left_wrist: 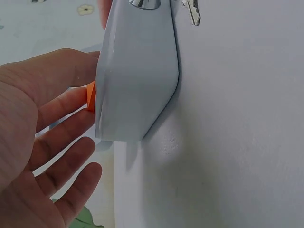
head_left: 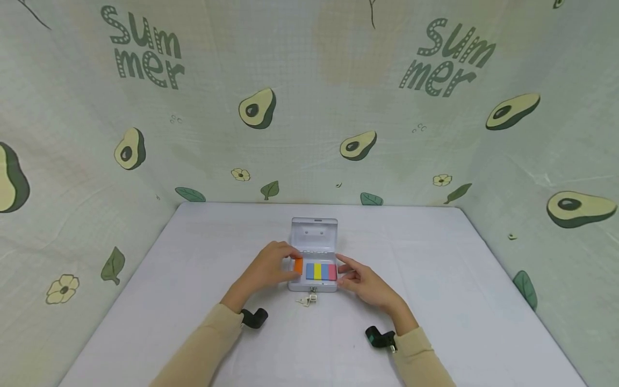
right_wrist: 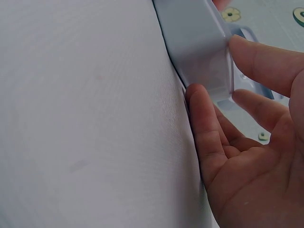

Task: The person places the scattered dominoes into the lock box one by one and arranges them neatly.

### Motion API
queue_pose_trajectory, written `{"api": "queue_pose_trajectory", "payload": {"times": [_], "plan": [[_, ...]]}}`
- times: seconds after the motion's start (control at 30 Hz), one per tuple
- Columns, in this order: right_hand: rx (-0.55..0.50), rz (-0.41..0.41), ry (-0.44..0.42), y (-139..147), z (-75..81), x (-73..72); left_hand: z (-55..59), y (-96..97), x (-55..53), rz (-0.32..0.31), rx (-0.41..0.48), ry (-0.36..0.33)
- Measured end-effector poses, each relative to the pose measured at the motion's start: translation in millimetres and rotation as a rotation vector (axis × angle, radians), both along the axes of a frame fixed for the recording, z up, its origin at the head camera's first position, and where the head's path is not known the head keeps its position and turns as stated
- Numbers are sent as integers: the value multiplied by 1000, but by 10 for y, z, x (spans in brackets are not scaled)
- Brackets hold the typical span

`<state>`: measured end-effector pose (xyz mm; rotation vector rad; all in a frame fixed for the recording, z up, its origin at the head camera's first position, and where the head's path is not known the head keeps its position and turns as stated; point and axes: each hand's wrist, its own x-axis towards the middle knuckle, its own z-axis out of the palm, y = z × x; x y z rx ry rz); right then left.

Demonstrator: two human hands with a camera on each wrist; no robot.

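A small pale grey metal cash box (head_left: 296, 287) stands with its lid (head_left: 314, 236) raised at the back. My left hand (head_left: 271, 264) reaches over the box's left side and pinches an orange block (head_left: 298, 266) between thumb and fingers. In the left wrist view the orange block (left_wrist: 91, 97) shows just past the box rim. Inside the box a row of blue, yellow, blue and pink blocks (head_left: 317, 271) lies towards the right. My right hand (head_left: 365, 282) rests against the right wall, thumb and index fingertips on its rim, other fingers loosely bent.
Keys (head_left: 306, 300) hang from the lock at the box's front. The box stands on a white-covered table (head_left: 411, 242). A cloth printed with avocados (head_left: 309, 64) surrounds the table at the back and sides. A small black camera sits on each wrist.
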<state>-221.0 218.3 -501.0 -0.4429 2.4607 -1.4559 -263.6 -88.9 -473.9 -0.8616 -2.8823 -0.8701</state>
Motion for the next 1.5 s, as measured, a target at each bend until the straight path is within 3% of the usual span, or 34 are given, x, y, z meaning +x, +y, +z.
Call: {"api": "queue_pose_trajectory", "payload": {"times": [0.67,0.97,1.23,1.5], "plan": [[-9,1,-14,0,-1,8,-5,126,5,-19,-31,-6],[-6,3,-4,-1,-9,6,-77,137,-14,-9,-84,19],[-11,7,-5,-1,-22,5,-103,148,-23,-32,-65,37],[-5,15,6,-7,-9,2,-127,163,-34,-14,-93,43]]}}
